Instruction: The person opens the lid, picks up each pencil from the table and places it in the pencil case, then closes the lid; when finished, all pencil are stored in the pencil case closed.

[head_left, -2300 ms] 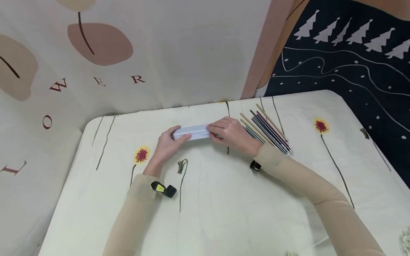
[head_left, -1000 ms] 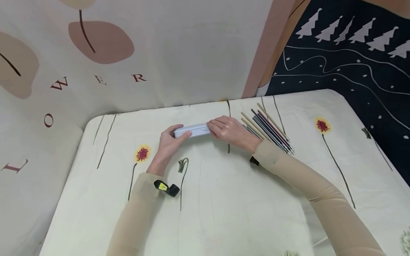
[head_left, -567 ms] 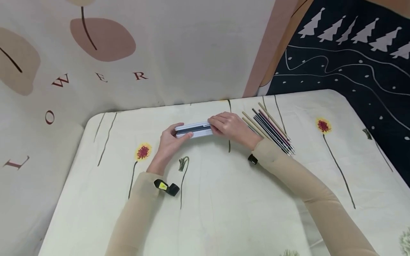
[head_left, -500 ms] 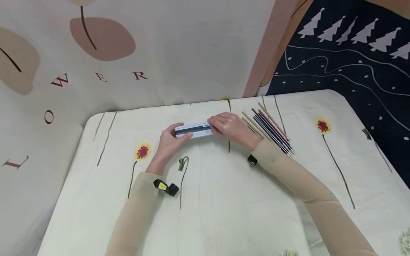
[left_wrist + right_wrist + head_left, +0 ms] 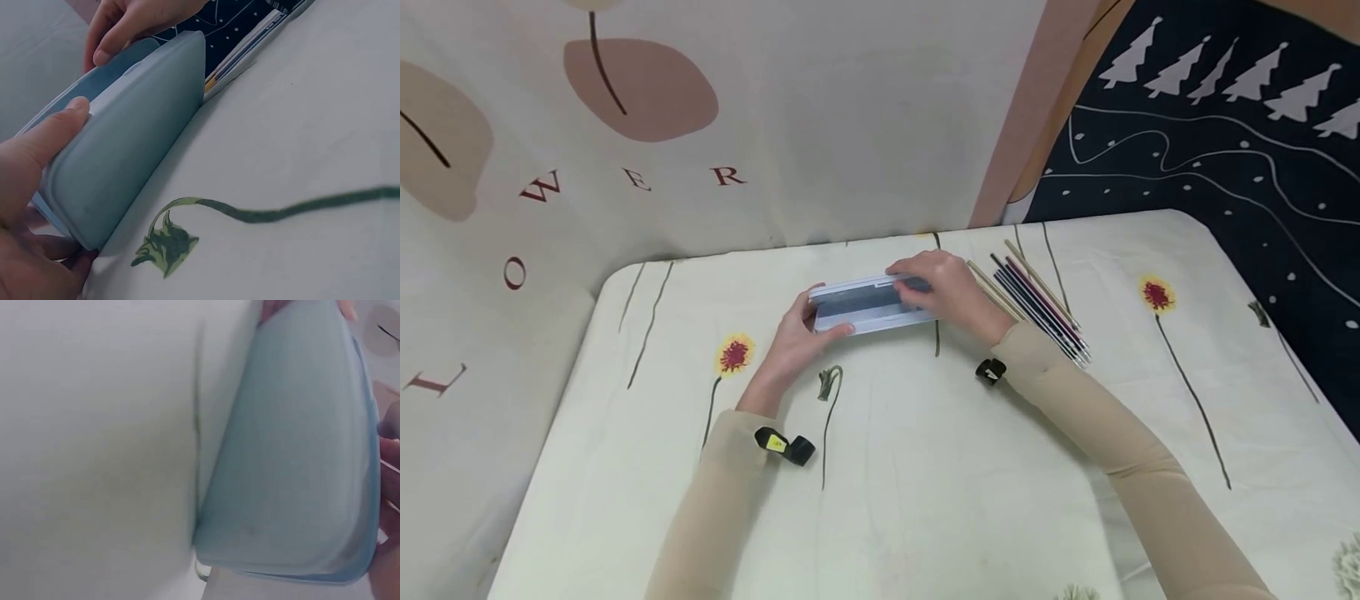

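Note:
A light-blue plastic pencil case (image 5: 880, 318) stands in the middle of the table's far half, its lid (image 5: 853, 293) raised and its inside facing me. My left hand (image 5: 796, 337) grips the left end, thumb over the front edge and fingers behind. At the lid's right part, my right hand (image 5: 951, 287) holds the upper edge, thumb on the inner side and fingers behind it. The left wrist view shows the case's smooth outer wall (image 5: 131, 137) close over the cloth. Its outside also fills much of the right wrist view, with right-hand fingers (image 5: 389, 487) at the rim.
Several pencils (image 5: 1037, 304), dark, red and natural wood, lie in a loose bundle right of the case, partly behind the right hand. A white flower-print cloth (image 5: 880, 467) covers the table. Pale and dark-blue printed curtains (image 5: 1195, 158) hang behind it.
The pencil case has gone from closed to open: its lid has lifted and swung back with my right hand, which moved slightly up. My left hand has kept its hold on the left end.

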Demonstrator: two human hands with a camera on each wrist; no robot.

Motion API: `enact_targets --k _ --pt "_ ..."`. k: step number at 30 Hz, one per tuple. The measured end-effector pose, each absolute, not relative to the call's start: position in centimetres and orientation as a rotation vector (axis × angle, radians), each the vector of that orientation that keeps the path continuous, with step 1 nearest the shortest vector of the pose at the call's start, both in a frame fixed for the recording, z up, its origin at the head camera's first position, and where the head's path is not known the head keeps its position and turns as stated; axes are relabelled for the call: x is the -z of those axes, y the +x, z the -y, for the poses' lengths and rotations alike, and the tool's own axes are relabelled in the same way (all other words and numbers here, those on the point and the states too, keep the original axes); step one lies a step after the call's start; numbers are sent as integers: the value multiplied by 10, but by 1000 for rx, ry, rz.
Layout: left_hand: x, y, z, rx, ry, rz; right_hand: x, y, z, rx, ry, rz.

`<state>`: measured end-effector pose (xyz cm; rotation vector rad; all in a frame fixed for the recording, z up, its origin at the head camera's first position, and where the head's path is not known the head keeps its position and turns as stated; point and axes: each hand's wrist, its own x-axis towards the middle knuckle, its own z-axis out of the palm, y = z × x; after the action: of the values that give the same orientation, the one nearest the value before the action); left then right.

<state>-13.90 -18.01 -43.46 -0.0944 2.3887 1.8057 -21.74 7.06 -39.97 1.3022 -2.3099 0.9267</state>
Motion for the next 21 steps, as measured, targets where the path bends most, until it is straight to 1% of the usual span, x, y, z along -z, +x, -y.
enact_targets --k 9,17,21 --pt "437 -128 182 -1710 23 -2397 397 -229 -81 -1475 1030 2563" --pt "442 -124 180 -1668 110 -2485 399 -244 -94 -1628 1136 2546" --pt "444 -123 178 -1627 161 -2540 402 -251 -99 -1791 1080 2553"
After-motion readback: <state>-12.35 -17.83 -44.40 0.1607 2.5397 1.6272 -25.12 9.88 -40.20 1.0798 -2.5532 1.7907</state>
